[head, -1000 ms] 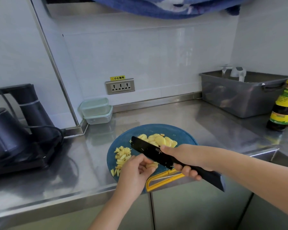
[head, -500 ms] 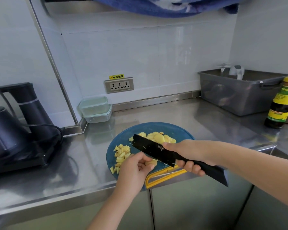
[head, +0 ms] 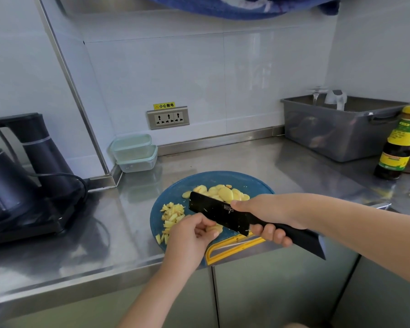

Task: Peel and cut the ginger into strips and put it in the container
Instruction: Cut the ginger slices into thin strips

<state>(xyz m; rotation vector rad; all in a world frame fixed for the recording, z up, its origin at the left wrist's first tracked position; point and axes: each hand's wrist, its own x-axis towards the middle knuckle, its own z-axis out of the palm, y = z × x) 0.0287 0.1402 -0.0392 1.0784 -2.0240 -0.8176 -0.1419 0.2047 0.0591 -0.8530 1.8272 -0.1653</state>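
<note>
A round blue cutting board (head: 199, 181) with a yellow handle lies at the counter's front edge. On its far side sits a heap of pale ginger slices (head: 223, 192); on its left lies a pile of cut ginger strips (head: 172, 215). My right hand (head: 268, 214) grips a black knife (head: 218, 214), its blade lifted over the board's middle. My left hand (head: 189, 235) pinches a few ginger slices (head: 214, 228) just under the blade's front edge. Two stacked clear containers (head: 134, 152) stand at the wall behind the board.
A black kettle and its base (head: 21, 183) fill the counter's left side, with a cord trailing to the right. A grey tub (head: 341, 129) stands at the back right, a dark sauce bottle (head: 400, 143) in front of it. A wall socket (head: 168, 117) sits above the containers.
Both hands and the knife have barely moved; the blade stays lifted above the board while my left hand keeps hold of the slices.
</note>
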